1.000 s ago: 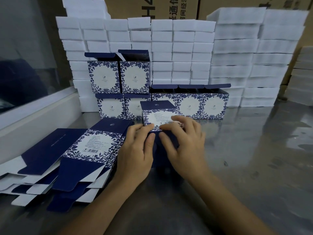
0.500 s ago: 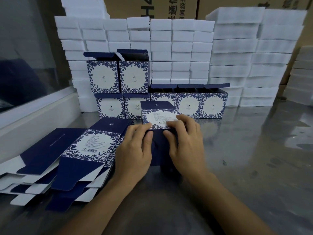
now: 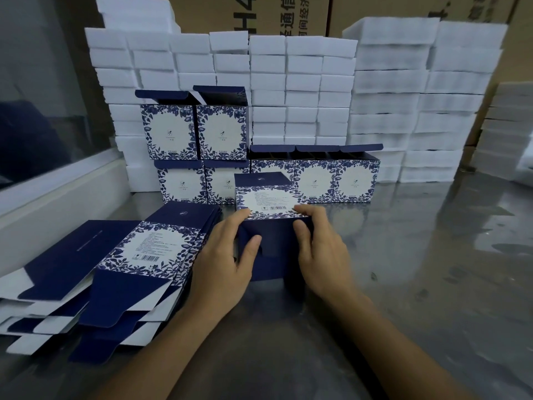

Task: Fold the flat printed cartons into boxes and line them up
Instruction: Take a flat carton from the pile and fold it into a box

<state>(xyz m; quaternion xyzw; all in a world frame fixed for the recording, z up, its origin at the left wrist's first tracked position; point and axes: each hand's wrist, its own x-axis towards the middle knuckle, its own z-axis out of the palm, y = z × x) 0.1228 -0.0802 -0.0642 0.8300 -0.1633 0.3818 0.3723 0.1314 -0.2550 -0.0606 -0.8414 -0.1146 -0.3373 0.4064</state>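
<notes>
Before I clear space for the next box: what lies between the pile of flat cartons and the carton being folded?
In the head view, only the left hand, gripping that carton beside the flat pile.

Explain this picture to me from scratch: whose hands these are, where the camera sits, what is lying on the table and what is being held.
No machine here: a person works with bare hands, filmed by one wide-angle camera worn on the head, looking forward and down. The left hand and right hand both grip a half-folded blue-and-white carton, thumbs pressing its dark blue end flap. Left of it on the shiny metal table lies a pile of flat cartons not yet folded. Behind stand finished boxes with lids open, five in a row and two stacked on top. White foam blocks are piled along the back.
</notes>
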